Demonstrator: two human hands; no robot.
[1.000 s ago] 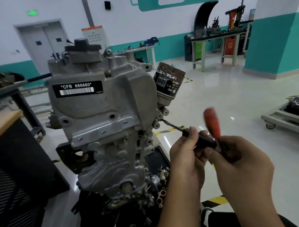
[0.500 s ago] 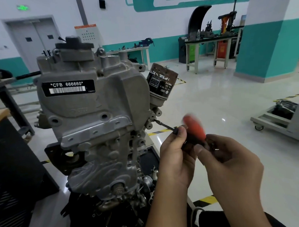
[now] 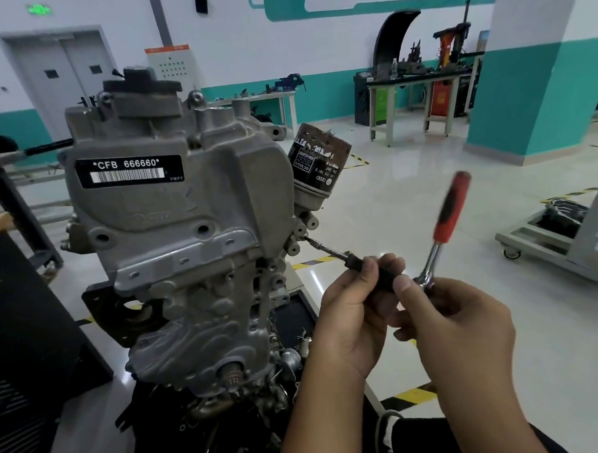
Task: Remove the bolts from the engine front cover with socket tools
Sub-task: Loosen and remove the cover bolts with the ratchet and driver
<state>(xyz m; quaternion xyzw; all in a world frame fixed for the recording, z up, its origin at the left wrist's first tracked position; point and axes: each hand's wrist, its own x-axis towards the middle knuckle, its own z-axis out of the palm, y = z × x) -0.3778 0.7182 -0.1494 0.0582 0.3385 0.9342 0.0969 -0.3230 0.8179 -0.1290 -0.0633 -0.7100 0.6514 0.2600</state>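
Engine front cover (image 3: 174, 231): grey cast metal, upright on its stand at left, with a black label reading *CFB 666660*.
Oil filter (image 3: 317, 160): dark can, tilted, at the cover's upper right.
Extension bar (image 3: 329, 250): thin shaft, its tip set against the bolt bosses on the cover's right edge.
Left hand (image 3: 352, 313): fingers curled round the black socket end of the bar, thumb on top.
Ratchet wrench (image 3: 443, 227): red-and-black handle, blurred, angled up to the right.
Right hand (image 3: 456, 325): fingers pinching the chrome ratchet head.
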